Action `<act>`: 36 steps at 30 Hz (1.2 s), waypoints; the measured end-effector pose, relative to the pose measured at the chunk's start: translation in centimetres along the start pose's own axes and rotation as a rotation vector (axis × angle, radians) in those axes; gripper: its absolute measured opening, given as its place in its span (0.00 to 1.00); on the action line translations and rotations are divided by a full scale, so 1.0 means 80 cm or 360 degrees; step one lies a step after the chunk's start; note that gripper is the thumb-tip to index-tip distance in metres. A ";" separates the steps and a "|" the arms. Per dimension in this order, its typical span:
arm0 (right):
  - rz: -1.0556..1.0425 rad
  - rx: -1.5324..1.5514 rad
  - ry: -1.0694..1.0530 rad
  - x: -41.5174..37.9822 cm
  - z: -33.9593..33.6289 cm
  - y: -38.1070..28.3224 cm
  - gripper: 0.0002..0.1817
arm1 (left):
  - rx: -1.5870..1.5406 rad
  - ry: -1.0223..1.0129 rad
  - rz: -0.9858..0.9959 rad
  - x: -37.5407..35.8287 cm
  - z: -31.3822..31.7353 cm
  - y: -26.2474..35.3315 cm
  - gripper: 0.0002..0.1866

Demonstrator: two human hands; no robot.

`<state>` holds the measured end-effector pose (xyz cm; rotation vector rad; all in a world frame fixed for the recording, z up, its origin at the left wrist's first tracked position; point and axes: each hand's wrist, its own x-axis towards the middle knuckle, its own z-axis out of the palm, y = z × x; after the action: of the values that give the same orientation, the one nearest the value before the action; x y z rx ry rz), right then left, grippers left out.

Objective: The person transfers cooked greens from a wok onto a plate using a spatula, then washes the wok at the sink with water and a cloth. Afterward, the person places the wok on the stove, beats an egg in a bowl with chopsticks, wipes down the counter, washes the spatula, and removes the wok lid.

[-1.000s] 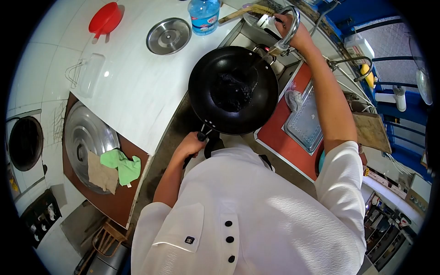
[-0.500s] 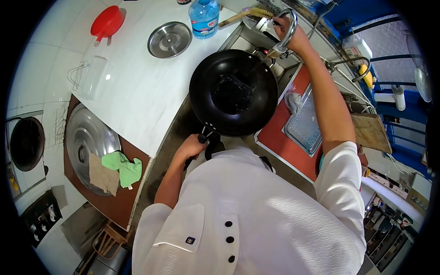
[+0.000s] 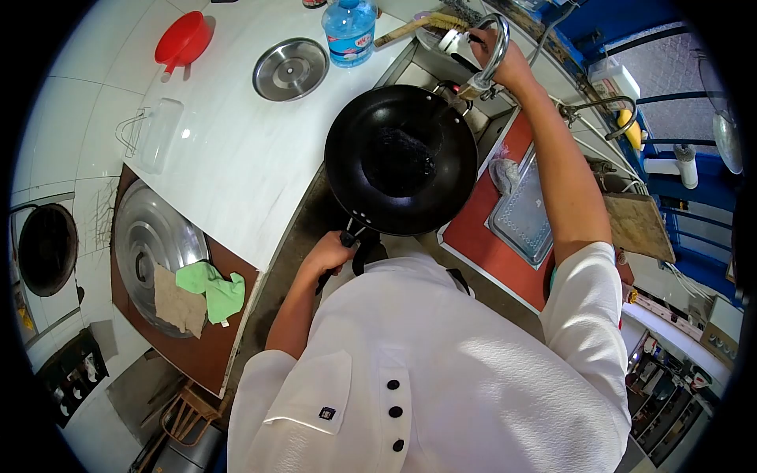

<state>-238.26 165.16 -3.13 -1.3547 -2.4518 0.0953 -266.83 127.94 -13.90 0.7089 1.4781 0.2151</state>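
A black wok (image 3: 355, 189) is tilted toward me over the edge of the sink (image 3: 410, 67), with a little water (image 3: 400, 158) in its bottom. My left hand (image 3: 329, 254) is closed around the wok's handle (image 3: 347, 238) close to my waist. On the far side, my right hand (image 3: 509, 65) reaches behind the curved chrome faucet (image 3: 498, 51). Its fingers are curled beside a white container (image 3: 455, 42); the faucet partly covers them, and what they hold is hard to make out. The faucet's spout end is above the wok's far rim.
Left on the white counter (image 3: 229, 158) are a metal lid (image 3: 290, 69), a blue-tinted bottle (image 3: 349, 35) and a red ladle (image 3: 185, 35). A brush (image 3: 410, 30) lies behind the sink. To the right, a clear tray (image 3: 520, 217) rests on a red surface (image 3: 481, 209). A green cloth (image 3: 211, 288) covers part of a large lid (image 3: 154, 229).
The water in the wok looks smoother and its bright ripples have shrunk. Both hands and the wok stay almost where they were.
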 end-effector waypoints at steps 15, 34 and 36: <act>-0.0013 -0.0016 0.0038 0.001 0.001 0.000 0.18 | -0.0018 -0.0032 0.0033 0.005 0.000 -0.006 0.10; 0.0009 0.0038 0.0081 -0.005 0.007 0.000 0.17 | -0.0023 -0.0017 -0.0015 0.002 -0.001 -0.001 0.05; -0.0006 0.0039 0.0086 -0.006 0.008 0.001 0.17 | -0.0009 -0.0011 -0.0021 0.001 -0.001 0.002 0.05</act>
<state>-238.16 164.91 -3.86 -1.3251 -2.4008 0.0867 -266.84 128.12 -13.88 0.6942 1.4747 0.2063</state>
